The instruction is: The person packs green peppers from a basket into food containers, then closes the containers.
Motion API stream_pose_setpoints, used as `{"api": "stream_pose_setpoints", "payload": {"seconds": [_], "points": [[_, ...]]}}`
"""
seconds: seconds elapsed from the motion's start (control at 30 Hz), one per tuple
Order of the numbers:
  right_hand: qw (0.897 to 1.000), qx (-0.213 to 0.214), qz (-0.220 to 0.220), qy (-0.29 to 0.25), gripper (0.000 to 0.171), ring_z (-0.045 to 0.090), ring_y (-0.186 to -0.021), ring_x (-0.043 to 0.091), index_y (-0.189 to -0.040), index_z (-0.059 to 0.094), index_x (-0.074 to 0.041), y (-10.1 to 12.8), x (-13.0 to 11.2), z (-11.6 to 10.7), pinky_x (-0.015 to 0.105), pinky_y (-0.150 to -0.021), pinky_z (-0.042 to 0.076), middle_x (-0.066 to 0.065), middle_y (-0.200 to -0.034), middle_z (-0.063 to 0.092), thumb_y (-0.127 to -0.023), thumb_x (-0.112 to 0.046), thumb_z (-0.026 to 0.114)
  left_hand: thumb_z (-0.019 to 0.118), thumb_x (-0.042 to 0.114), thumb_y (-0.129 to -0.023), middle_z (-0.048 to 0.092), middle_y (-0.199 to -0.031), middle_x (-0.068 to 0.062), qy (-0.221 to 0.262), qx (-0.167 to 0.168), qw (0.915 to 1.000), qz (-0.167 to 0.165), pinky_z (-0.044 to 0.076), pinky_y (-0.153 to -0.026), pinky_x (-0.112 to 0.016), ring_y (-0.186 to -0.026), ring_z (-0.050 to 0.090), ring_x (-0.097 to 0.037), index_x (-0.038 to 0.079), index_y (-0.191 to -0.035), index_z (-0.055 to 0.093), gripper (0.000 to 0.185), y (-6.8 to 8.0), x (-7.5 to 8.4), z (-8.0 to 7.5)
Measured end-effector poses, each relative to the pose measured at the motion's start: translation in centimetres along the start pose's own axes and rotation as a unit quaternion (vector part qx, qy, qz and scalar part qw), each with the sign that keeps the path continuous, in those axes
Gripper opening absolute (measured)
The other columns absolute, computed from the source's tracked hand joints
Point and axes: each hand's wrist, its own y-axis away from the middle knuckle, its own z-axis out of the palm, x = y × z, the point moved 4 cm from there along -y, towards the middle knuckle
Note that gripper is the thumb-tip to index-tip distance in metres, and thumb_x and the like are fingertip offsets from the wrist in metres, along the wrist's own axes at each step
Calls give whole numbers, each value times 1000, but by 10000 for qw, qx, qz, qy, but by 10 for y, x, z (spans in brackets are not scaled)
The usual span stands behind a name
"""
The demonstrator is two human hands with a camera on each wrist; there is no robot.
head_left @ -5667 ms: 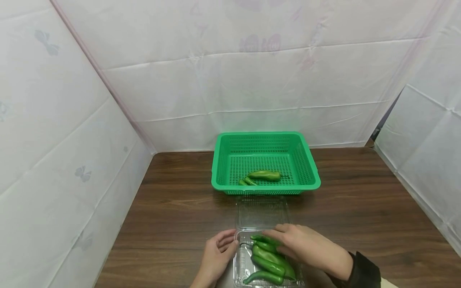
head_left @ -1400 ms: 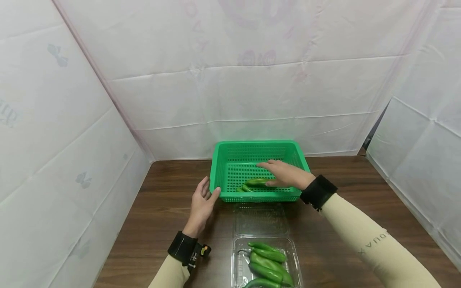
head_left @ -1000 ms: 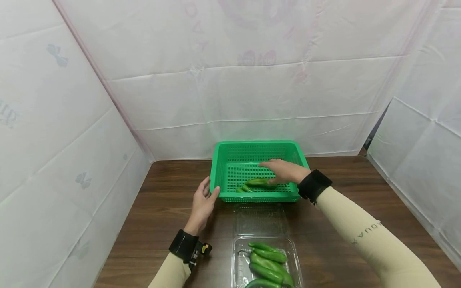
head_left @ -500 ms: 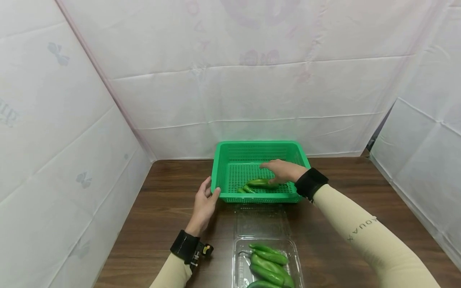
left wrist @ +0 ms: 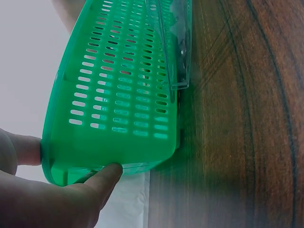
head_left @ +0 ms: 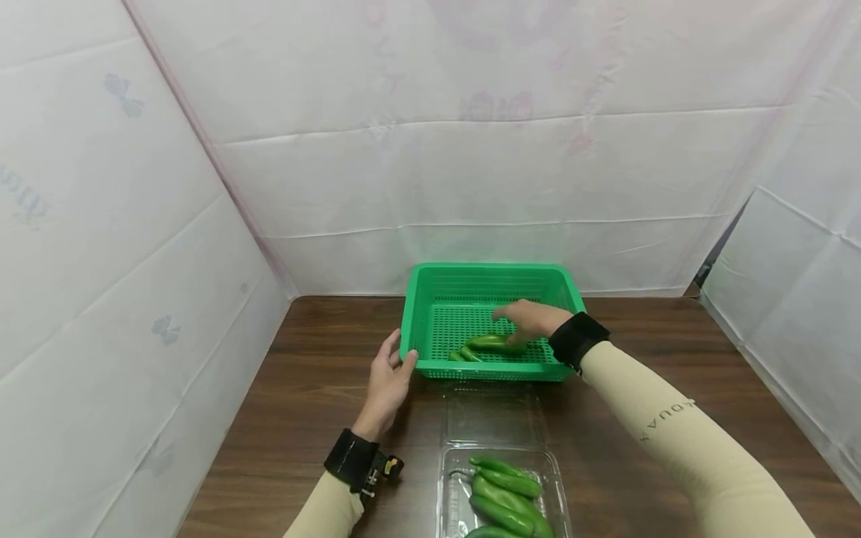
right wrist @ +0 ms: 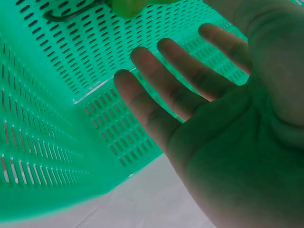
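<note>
My left hand (head_left: pixel 388 385) holds the front left corner of the green plastic basket (head_left: pixel 498 366), its thumb on the rim and a fingertip against the wall in the left wrist view. Inside the basket my right hand (head_left: pixel 534 317) reaches over a large green pepper (head_left: pixel 489 344), its thumb by the stem end. The right wrist view shows the fingers (right wrist: pixel 156 88) of that hand spread and fairly straight. Part of the green pepper (right wrist: pixel 130 5) and its curved stem appear at the top there. Two smaller peppers (head_left: pixel 466 355) lie to the left of the large one.
Nearer me, a clear plastic clamshell box (head_left: pixel 441 493) holds several green peppers (head_left: pixel 504 493) in a row. Its lid (head_left: pixel 496 418) lies folded back toward the basket. White sheets (head_left: pixel 403 179) enclose the brown wooden table (head_left: pixel 323 359) at the back and sides.
Both hands have left the clamshell box and moved forward to the basket. Over the last second, the right hand has shifted slightly inward over the large pepper, while the left stays at the corner.
</note>
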Motion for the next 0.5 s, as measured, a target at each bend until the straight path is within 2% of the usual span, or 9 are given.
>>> {"api": "stream_pose_setpoints", "payload": {"seconds": [0.5], "points": [[9994,-300,166,-49,58,52,-133,38,-148,54,-10,-7,3,1,49,-100,52,18,-146,54,-96,-21,76,55,17,-108,52,-147,-27,-66,12,9999,90,44,-111,-54,-134,53,-37,8,-163,23,64,3,2,4]]}}
